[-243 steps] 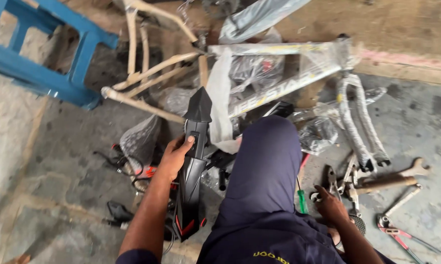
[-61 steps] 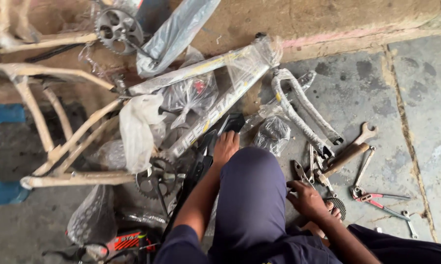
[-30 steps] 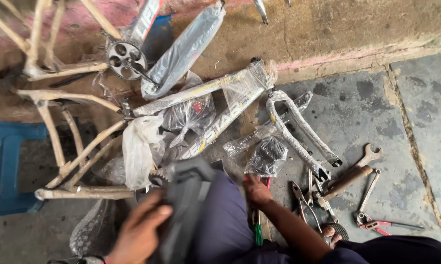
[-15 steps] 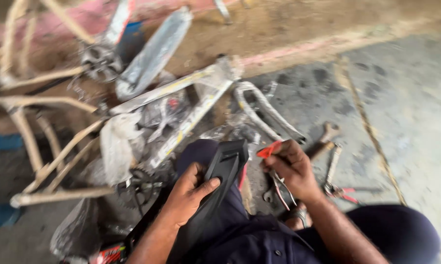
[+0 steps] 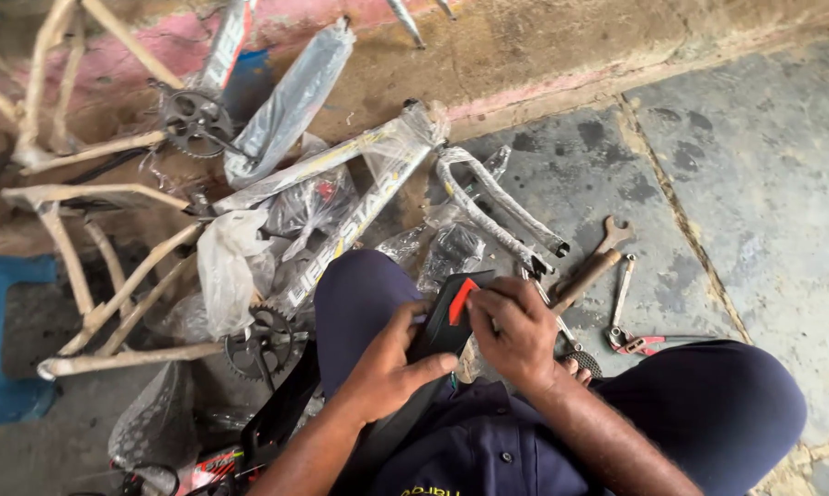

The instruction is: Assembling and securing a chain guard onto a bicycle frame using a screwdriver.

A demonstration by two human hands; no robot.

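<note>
While the black mudguard [image 5: 446, 321] with a red mark lies over the lap, the left hand [image 5: 387, 367] clamps its edge and the right hand [image 5: 515, 331] closes on its upper end, hiding whatever the fingers pinch. Its lower length vanishes beneath the arm.

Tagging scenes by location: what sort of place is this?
Likely an informal bicycle repair or assembly spot on a stone floor: plastic-wrapped bike frame, chainring, wrench and pliers lying loose.
</note>
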